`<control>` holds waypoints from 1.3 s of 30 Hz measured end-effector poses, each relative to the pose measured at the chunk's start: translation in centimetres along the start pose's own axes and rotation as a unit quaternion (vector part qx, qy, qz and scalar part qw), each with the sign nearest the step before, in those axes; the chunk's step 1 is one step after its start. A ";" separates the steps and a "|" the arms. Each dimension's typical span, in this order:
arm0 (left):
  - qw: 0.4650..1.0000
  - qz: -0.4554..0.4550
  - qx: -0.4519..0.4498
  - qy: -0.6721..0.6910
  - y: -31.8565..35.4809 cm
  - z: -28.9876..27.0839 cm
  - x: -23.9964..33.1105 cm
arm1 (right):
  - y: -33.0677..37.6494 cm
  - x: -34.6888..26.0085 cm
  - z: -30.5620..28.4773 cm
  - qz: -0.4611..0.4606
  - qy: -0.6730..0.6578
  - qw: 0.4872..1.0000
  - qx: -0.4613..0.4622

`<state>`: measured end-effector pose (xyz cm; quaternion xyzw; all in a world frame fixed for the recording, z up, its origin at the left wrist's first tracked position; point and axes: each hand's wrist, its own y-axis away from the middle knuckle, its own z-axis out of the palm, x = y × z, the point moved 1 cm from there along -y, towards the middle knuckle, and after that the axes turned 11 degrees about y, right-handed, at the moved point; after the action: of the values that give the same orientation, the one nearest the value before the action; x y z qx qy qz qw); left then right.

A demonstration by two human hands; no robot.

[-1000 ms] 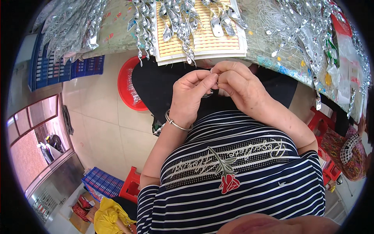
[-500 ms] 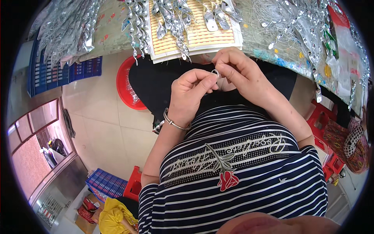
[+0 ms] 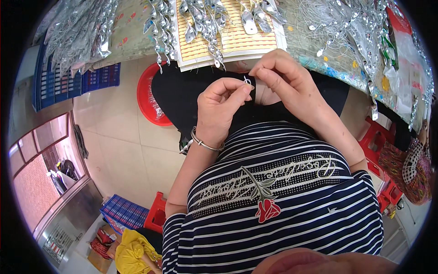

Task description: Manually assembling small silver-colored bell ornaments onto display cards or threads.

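Observation:
Over my lap, my left hand (image 3: 222,101) pinches a small white loop (image 3: 247,80), perhaps of cord, between thumb and forefinger. Just to its right, my right hand (image 3: 288,83) has thumb and forefinger closed near their tips, apart from the loop. Whatever may lie between those right fingertips is too small to make out. Beyond my hands, strands of shiny silver twisted pieces (image 3: 214,48) hang across white sheets with yellow and red stripes (image 3: 248,48) at the table edge.
A paint-stained table (image 3: 132,43) spans the far side, with silver strands (image 3: 84,36) heaped at left and thin cords (image 3: 331,20) at right. Below it stand a red basin (image 3: 145,102) and blue crates (image 3: 100,82). A red stool (image 3: 157,212) and a person in yellow (image 3: 134,251) are behind left.
My right hand has drawn a little up and away from my left. The white loop, earlier between both hands' fingertips, now stays in my left fingers alone.

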<state>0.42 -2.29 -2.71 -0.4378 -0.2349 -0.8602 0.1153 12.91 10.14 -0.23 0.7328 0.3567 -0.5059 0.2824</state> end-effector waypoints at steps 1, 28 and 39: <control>1.000 0.023 -0.001 -0.011 0.0 0.0 -0.1 | 0.2 -0.1 -0.1 -0.050 0.046 0.998 0.004; 0.928 0.212 -0.045 -0.303 -0.3 0.1 -0.9 | 0.6 -0.1 0.6 -0.151 0.301 0.939 0.072; 0.993 0.042 0.019 -0.107 -0.1 0.2 -1.1 | 0.8 0.2 1.2 -0.127 0.251 0.955 0.089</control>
<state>1.22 -2.12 -3.50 -0.5349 -0.2435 -0.7979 0.1339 12.95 8.85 -0.81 0.8072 0.4594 -0.3672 0.0505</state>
